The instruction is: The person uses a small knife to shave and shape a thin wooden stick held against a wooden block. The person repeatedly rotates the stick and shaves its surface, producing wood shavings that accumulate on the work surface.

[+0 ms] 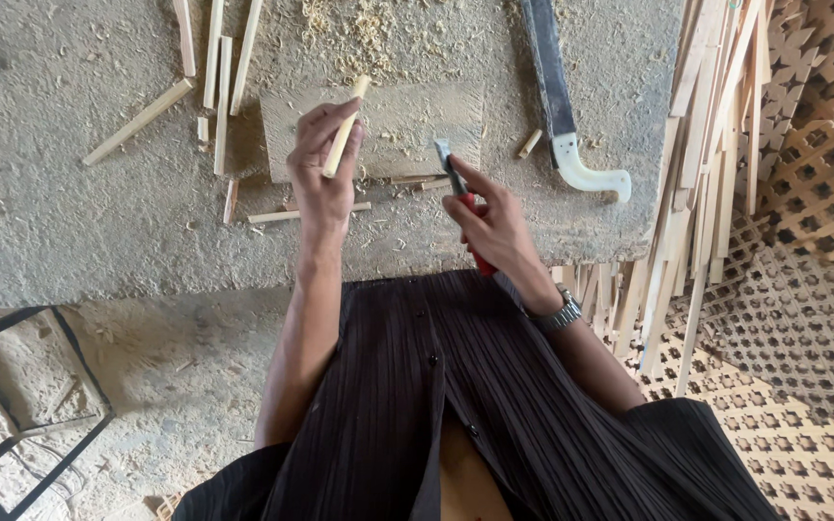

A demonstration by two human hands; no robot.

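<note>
My left hand (323, 164) grips a short pale wooden stick (347, 125), held upright and slightly tilted over a flat wooden block (417, 130) on the dusty concrete slab (69, 222). My right hand (492, 227) holds a chisel (451, 174) with a red handle and a grey metal blade, its tip pointing up toward the block, just right of the stick. A metal watch (562, 311) is on my right wrist.
A long dark blade with a white curved handle (571, 145) lies on the slab at right. Loose wooden sticks (214, 68) and shavings (359, 34) lie about. A bundle of thin slats (697, 193) leans at right beside carved lattice panels (813, 289). A black metal frame (21, 415) stands lower left.
</note>
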